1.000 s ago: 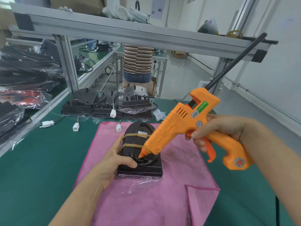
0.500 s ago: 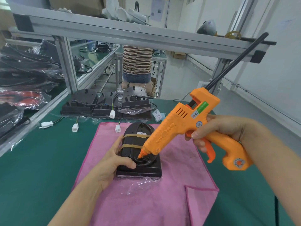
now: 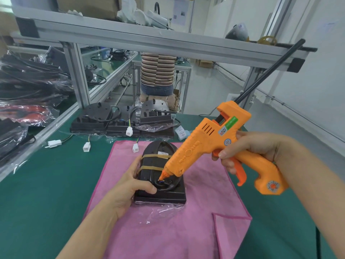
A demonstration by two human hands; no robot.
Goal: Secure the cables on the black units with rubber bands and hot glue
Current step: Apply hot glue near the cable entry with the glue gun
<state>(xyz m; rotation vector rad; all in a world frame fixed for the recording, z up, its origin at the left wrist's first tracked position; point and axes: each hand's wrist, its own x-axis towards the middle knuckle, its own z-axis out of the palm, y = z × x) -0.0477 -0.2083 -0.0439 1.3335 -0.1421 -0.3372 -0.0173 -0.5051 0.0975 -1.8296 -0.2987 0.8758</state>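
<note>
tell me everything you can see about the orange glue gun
The glue gun is orange plastic, scuffed, with vent slots, a green label and a darker orange trigger. A black glue stick juts from its back, up and to the right. The right hand grips its handle, a finger on the trigger. It tilts down to the left, its nozzle tip at the coiled cable on the black unit, which the left hand holds on the pink cloth.

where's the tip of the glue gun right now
In the head view, the glue gun nozzle tip sits centre frame, at the cable on the near end of the black unit, just right of the left hand.
</note>
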